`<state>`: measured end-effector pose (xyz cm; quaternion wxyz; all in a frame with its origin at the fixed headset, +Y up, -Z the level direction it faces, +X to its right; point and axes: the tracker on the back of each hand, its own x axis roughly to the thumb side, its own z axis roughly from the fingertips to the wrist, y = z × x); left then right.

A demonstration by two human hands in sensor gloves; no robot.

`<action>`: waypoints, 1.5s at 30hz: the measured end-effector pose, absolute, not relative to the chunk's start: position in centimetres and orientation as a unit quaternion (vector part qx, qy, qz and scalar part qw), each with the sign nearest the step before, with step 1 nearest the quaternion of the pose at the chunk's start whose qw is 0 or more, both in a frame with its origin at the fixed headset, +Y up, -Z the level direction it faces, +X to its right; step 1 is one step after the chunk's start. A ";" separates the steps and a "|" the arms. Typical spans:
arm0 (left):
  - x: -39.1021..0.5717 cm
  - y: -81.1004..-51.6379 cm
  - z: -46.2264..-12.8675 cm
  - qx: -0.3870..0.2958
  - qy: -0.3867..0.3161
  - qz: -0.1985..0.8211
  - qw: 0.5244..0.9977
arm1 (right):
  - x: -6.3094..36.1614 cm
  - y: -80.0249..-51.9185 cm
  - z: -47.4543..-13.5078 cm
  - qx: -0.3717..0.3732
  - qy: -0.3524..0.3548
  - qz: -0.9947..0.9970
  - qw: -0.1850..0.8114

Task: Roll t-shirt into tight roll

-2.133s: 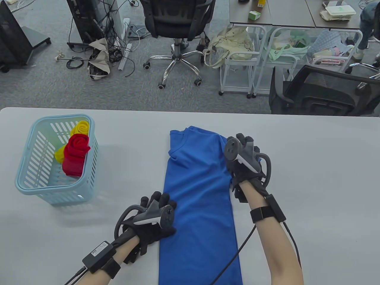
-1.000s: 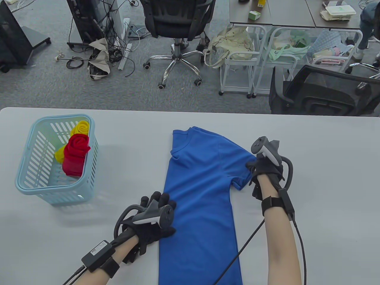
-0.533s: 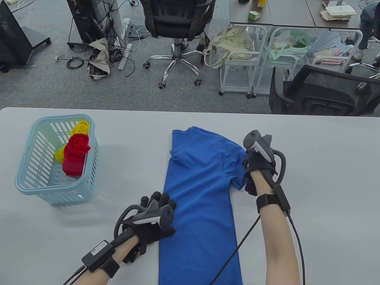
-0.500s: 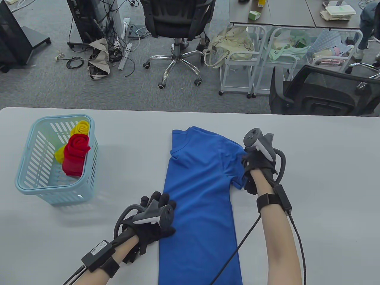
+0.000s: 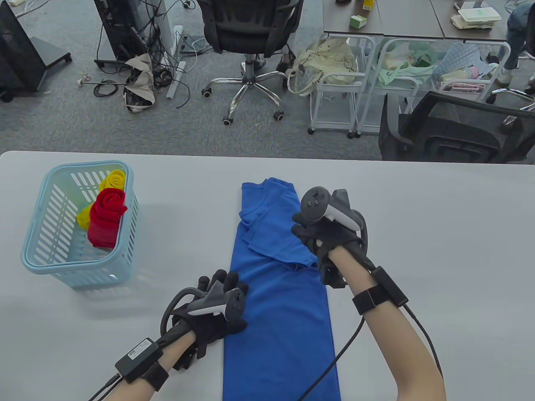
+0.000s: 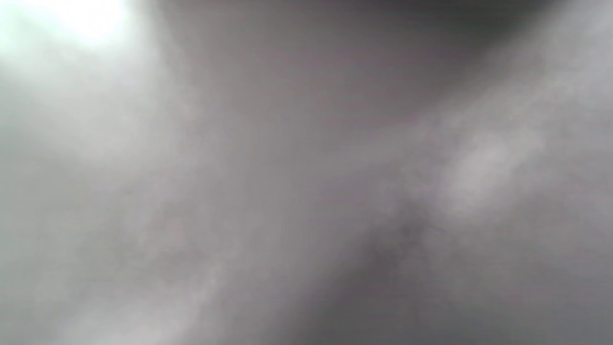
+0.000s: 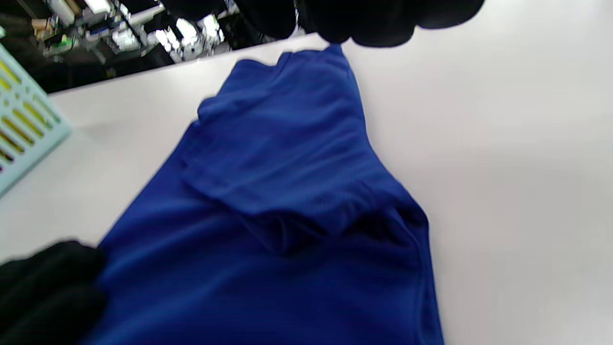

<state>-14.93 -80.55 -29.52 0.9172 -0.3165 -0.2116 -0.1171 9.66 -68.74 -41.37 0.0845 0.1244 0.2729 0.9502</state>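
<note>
A blue t-shirt [image 5: 280, 300] lies on the table as a long narrow strip, with the collar at the far end. Its right sleeve [image 5: 276, 242] is folded inward and lies flat on the chest. My right hand [image 5: 311, 229] is over the shirt's right shoulder fold; its grip is hidden under the tracker. In the right wrist view its fingertips [image 7: 364, 24] sit at the shirt's [image 7: 287, 182] far corner. My left hand [image 5: 228, 303] rests with fingers spread on the shirt's left edge. The left wrist view is a grey blur.
A light blue basket [image 5: 37, 261] at the table's left holds a red roll [image 5: 106, 217] and a yellow roll [image 5: 110, 179]. Its corner shows in the right wrist view [image 7: 24, 134]. Bare table lies to the right of the shirt. Chairs and carts stand beyond the far edge.
My right hand drew the right sleeve out to the side, then carried it left and laid it over the chest. My left hand and the basket have not moved.
</note>
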 end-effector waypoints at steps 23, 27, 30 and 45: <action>-17.9 -77.8 -29.7 -0.276 -0.180 -0.036 0.944 | 12.9 -75.2 -34.0 0.152 0.294 0.939 0.090; -15.5 -77.2 -28.1 -0.269 -0.229 -0.035 0.935 | 11.5 -75.3 -28.7 0.227 0.320 0.919 0.037; -13.5 -77.5 -26.7 -0.267 -0.264 -0.064 0.925 | 10.4 -76.1 -26.2 0.249 0.334 0.909 0.005; -12.9 -80.2 -30.6 -0.346 -0.252 -0.142 0.892 | 10.1 -78.9 -29.3 0.213 0.366 0.905 -0.047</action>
